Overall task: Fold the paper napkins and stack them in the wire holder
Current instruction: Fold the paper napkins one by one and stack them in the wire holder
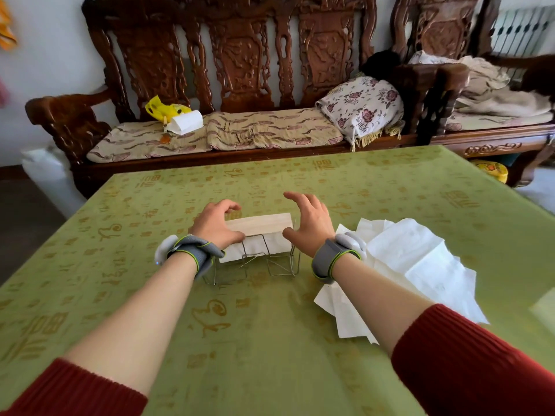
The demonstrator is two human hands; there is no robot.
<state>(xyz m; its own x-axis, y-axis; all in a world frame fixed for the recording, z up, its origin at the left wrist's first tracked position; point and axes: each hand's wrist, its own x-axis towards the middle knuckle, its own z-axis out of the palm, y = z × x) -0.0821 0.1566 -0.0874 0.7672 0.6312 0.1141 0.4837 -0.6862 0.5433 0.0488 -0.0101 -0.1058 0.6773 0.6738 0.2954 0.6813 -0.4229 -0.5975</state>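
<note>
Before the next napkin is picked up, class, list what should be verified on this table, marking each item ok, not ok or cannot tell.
1. Folded napkins sit inside the wire holder: ok.
2. Wire holder stands upright on the table: ok.
3. Left hand clear of the stack: not ok; its fingers curl round the left end.
4. Right hand free for picking: ok; open, holding nothing.
5. Unfolded napkins lying ready at the right: ok.
6. Stack ends flush: cannot tell; the hands hide them.
</note>
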